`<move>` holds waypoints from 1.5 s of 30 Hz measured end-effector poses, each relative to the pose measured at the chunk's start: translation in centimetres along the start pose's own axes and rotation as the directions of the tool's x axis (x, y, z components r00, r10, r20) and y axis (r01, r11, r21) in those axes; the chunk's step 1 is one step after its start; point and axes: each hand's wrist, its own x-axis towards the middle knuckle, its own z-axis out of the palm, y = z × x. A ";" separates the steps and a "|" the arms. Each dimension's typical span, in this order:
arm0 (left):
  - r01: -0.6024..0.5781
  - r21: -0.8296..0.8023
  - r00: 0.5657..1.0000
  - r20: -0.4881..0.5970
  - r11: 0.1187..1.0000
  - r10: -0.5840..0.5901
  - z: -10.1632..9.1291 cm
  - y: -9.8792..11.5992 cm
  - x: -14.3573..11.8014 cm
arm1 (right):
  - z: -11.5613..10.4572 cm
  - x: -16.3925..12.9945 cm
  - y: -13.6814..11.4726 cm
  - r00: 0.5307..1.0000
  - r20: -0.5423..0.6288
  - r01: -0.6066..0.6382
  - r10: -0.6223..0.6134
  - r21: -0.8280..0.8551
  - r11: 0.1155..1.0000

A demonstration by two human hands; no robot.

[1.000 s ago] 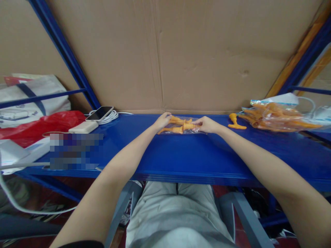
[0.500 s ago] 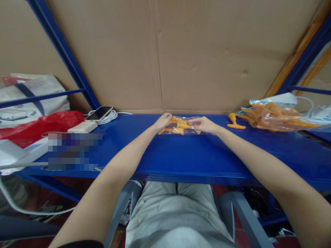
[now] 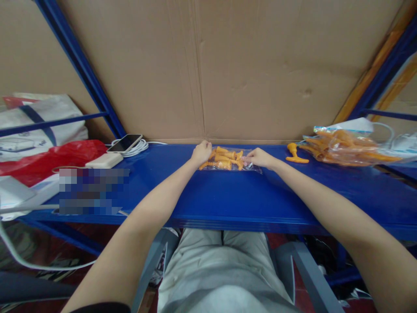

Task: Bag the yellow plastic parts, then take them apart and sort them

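A clear plastic bag (image 3: 237, 167) lies on the blue table with several orange plastic T-handled pieces (image 3: 224, 164) inside it. My left hand (image 3: 202, 153) is closed at the bag's left end, its fingertips partly hidden. On the opposite side my right hand (image 3: 260, 158) pinches the bag's right end, where the film is crumpled. One loose orange T-handled piece (image 3: 293, 152) stands on the table to the right of my right hand, apart from the bag.
A larger clear bag of orange pieces (image 3: 348, 145) lies at the right. On the left are a phone (image 3: 125, 143) on a coiled white cable (image 3: 138, 148), a white box (image 3: 104, 160) and a red plastic bag (image 3: 61, 152). A cardboard panel (image 3: 202, 74) closes the back.
My right hand has moved slightly right, off the orange pieces and onto the bag's end. The pieces inside have shifted and the bag's right end shows more. My left hand stays nearly in place.
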 end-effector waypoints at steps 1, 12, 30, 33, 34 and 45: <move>-0.010 -0.003 1.000 0.005 1.000 0.010 0.1 0.0 0.1 | 0.1 -0.2 -0.2 1.000 0.023 0.018 -0.020 0.079 0.997; -0.177 0.023 0.981 0.085 0.984 0.174 0.7 -1.0 0.5 | -0.4 -0.5 -0.4 0.990 0.119 -0.108 0.069 0.363 0.925; -0.251 -0.033 0.964 0.078 0.967 0.253 1.1 -1.3 0.8 | 0.3 -0.5 -0.9 0.995 0.052 -0.102 0.089 0.588 0.802; -0.249 -0.031 0.964 0.087 0.968 0.251 1.2 -1.3 0.8 | 0.3 -0.6 -0.7 0.995 0.064 -0.096 0.073 0.598 0.796; -0.250 -0.032 0.964 0.087 0.968 0.252 1.2 -1.3 0.8 | 0.3 -0.6 -0.7 0.996 0.068 -0.094 0.066 0.612 0.785; -0.274 -0.082 0.959 0.053 0.958 0.279 1.5 -1.4 0.6 | 0.7 0.0 -0.1 0.992 0.036 -0.106 0.117 0.726 0.680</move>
